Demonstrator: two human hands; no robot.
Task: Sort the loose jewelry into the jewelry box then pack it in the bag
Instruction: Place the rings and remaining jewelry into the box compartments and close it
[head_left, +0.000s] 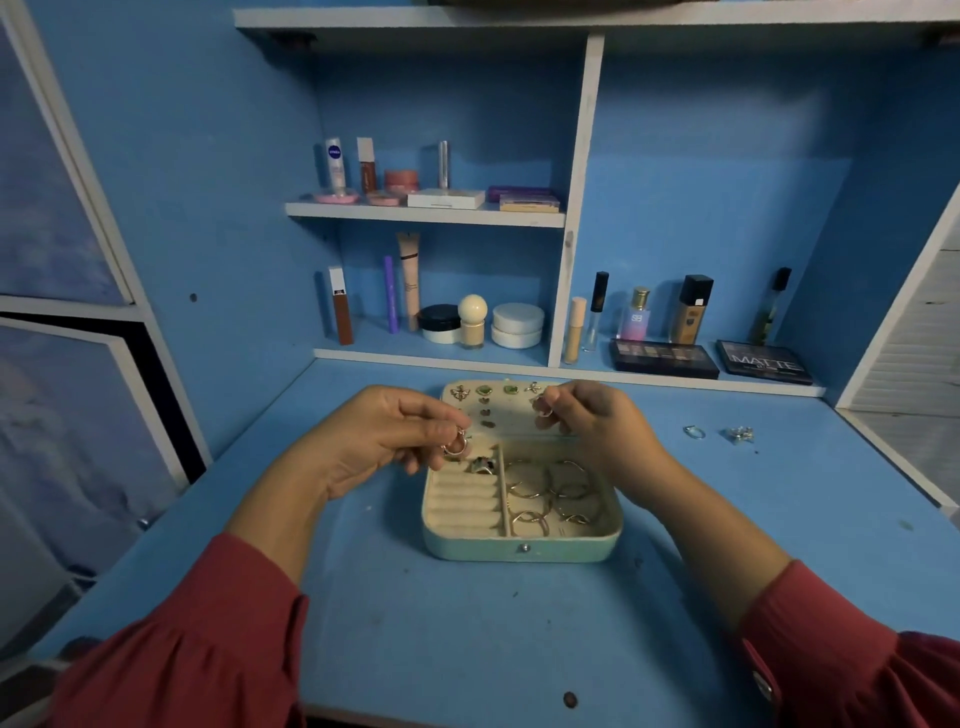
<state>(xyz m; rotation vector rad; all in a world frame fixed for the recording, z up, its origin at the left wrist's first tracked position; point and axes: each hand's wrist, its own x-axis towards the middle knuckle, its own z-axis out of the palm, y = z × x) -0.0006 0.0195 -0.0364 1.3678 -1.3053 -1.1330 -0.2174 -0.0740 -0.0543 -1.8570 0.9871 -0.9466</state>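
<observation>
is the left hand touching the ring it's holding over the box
Touching. The head view shows the left hand pinching the ring between thumb and fingers, above the box.

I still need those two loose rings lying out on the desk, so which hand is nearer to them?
Right. The right hand is over the jewelry box, just left of the loose rings; the left hand is beyond the box's far side.

Open mint jewelry box (519, 548); rings (550, 493) inside
</observation>
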